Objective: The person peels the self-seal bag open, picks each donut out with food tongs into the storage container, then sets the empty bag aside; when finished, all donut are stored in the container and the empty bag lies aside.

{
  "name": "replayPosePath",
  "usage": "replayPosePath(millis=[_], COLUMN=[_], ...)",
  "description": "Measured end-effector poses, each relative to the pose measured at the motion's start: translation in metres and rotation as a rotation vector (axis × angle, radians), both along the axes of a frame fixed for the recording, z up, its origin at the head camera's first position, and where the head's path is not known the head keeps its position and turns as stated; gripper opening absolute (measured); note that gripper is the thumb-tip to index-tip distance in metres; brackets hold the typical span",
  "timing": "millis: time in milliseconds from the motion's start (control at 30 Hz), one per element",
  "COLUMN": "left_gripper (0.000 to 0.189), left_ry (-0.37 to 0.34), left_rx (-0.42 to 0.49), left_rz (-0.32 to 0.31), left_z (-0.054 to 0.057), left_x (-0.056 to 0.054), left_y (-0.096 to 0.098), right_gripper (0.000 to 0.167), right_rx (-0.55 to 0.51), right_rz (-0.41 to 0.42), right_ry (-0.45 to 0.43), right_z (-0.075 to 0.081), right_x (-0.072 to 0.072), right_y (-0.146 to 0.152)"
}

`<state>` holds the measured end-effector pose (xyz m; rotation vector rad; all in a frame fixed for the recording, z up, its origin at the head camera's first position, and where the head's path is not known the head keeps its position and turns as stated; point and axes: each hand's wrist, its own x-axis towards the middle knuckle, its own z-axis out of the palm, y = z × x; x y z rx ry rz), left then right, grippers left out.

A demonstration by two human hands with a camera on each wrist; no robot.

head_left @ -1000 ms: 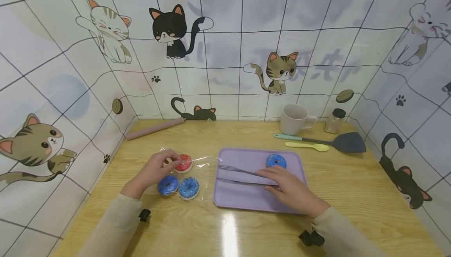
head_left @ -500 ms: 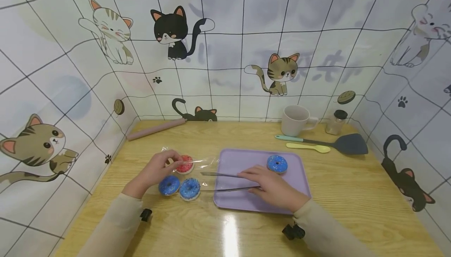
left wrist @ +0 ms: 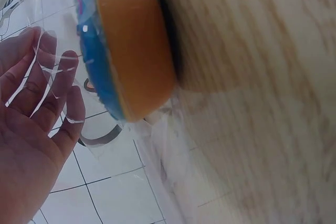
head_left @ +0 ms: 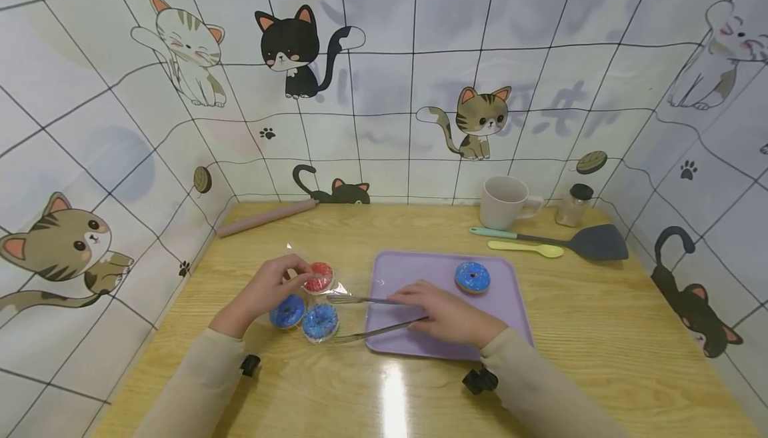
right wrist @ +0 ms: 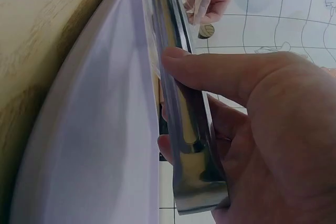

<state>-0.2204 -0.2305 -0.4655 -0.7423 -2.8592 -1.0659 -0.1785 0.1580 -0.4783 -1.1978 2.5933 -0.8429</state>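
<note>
My left hand (head_left: pixel 264 293) pinches the clear plastic bag (left wrist: pixel 156 148) between thumb and fingertips, above its contents. Around the bag's film lie a red-topped toy doughnut (head_left: pixel 321 279), a plain blue one (head_left: pixel 288 312) and a sprinkled blue one (head_left: pixel 321 323). Metal tongs (right wrist: pixel 191 124) are in my right hand (head_left: pixel 451 313), thumb on one arm and fingers on the other. Their spread tips point left, just right of the sprinkled doughnut, with nothing gripped between them. Another blue doughnut (head_left: pixel 473 278) rests on the lilac tray (head_left: pixel 387 271), beneath and beyond my right hand.
At the back right stand a mug (head_left: pixel 503 203) and a black-capped jar (head_left: pixel 574 206). A spatula (head_left: pixel 594 243) and a yellow spoon (head_left: pixel 525 249) lie before them. A rolling pin (head_left: pixel 267 218) lies back left. Walls with cat drawings enclose the table (head_left: pixel 336 398).
My right hand has carried the tongs leftward from over the tray to beside the bagged doughnuts, and their tips have spread wider. My left hand keeps its place; the film has shifted.
</note>
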Motion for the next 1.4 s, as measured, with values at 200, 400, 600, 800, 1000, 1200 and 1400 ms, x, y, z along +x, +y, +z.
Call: replayPosePath(millis=[200, 400, 600, 800, 1000, 1200, 1400], left_gripper=[0.006, 0.006, 0.006, 0.008, 0.008, 0.007, 0.007], left_ry=[-0.001, 0.001, 0.009, -0.009, -0.015, -0.035, -0.031], left_rx=[-0.003, 0.005, 0.006, -0.007, -0.019, -0.020, -0.020], left_rz=[0.000, -0.001, -0.001, 0.011, 0.018, 0.017, 0.024], left_z=[0.000, -0.002, -0.003, -0.005, -0.004, -0.003, -0.003], left_x=[-0.003, -0.004, -0.004, -0.003, 0.001, 0.001, -0.002], left_y=[0.002, 0.002, 0.001, -0.003, -0.007, -0.005, -0.003], right_gripper=[0.058, 0.056, 0.054, 0.054, 0.054, 0.056, 0.060], right_rx=[0.023, 0.022, 0.019, -0.012, 0.000, 0.009, -0.014], right_rz=[0.002, -0.016, -0.039, -0.069, -0.126, -0.191, -0.262], right_ry=[0.037, 0.064, 0.097, 0.152, 0.179, 0.191, 0.224], right_z=[-0.001, 0.000, 0.002, 0.006, 0.010, 0.012, 0.013], right_x=[0.001, 0.004, 0.010, 0.020, 0.030, 0.037, 0.043], right_y=[-0.003, -0.002, 0.003, 0.015, 0.033, 0.059, 0.087])
